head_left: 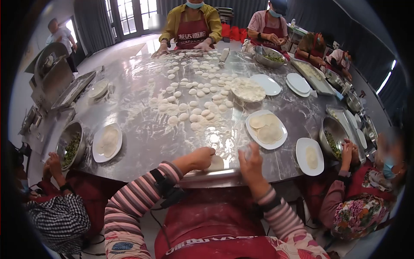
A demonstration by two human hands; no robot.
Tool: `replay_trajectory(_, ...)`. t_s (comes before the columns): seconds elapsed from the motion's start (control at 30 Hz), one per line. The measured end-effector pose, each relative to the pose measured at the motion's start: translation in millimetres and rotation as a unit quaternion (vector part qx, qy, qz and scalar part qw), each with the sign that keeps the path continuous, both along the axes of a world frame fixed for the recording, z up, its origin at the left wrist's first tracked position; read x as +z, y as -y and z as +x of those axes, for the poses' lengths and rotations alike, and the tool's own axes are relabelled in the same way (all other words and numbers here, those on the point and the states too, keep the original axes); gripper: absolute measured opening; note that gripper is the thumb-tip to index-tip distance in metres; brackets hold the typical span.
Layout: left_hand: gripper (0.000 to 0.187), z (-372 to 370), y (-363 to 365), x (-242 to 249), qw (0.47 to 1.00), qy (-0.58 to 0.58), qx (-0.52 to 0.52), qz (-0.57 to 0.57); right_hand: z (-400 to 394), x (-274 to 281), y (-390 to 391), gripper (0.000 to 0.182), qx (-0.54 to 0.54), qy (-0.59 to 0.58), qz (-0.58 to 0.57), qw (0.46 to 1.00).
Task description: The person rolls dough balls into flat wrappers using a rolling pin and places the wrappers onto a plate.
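Note:
Near the front edge of the metal table, my left hand (202,158) has its fingers closed at the edge of a thin dough round (216,162) that lies on the tabletop. To the right of it, my right hand (251,162) is curled around something pale and blurred, too unclear to name. Many small flattened dough pieces (194,105) spread over the floured middle of the table. Thin dough rounds (269,131) lie stacked on a white plate (281,141) beyond my right hand.
A bowl of flour (248,90) stands behind the plate. Co-workers sit left and right beside bowls of green filling (71,149) (332,144). Another person in a yellow top (189,26) rests hands on the far edge. White plates (108,157) (308,168) flank me.

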State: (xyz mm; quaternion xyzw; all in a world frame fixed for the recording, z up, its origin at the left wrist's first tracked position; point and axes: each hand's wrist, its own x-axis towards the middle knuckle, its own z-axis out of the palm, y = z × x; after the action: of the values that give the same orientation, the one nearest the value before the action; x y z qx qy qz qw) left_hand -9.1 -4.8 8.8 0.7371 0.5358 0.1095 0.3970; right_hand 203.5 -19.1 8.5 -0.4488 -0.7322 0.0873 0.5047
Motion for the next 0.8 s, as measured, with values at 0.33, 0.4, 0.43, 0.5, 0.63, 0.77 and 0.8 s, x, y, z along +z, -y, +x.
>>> replay_trajectory(0.33, 0.022, -3.6, -1.7, 0.4, 0.996, -0.027, -0.003, 0.079, 4.9, 1.2, 3.4, 0.032, 0.018, -0.030, 0.018, 0.999)
replay_trajectory(0.4, 0.021, -1.9, -11.7, -2.4, 0.998, 0.013, 0.019, 0.062, 13.9, -1.0, 28.2, 0.034, 0.030, -0.055, -0.008, 0.998)
replay_trajectory(0.43, 0.021, 5.0, -19.6, 4.5, 0.998, 0.065, 0.024, 0.015, 15.7, -0.6, 34.9, 0.034, 0.026, -0.059, -0.008, 0.998)
replay_trajectory(0.5, 0.018, 29.0, -41.8, 16.8, 0.988, 0.140, 0.022, -0.063, 19.3, 1.8, 40.9, 0.035, 0.052, -0.077, -0.017, 0.996)
replay_trajectory(0.63, 0.018, 103.3, -102.3, 45.8, 0.944, 0.299, 0.033, -0.135, 21.4, 0.7, 34.1, 0.035, 0.070, -0.077, -0.008, 0.995)
replay_trajectory(0.77, 0.024, 122.4, -145.4, 27.8, 0.943, 0.298, 0.123, -0.076, 23.0, 0.4, 31.1, 0.035, 0.083, -0.088, -0.016, 0.993)
replay_trajectory(0.8, 0.027, 109.0, -149.6, 11.0, 0.983, 0.104, 0.122, 0.088, 23.1, -0.1, 31.2, 0.035, 0.086, -0.087, -0.024, 0.992)
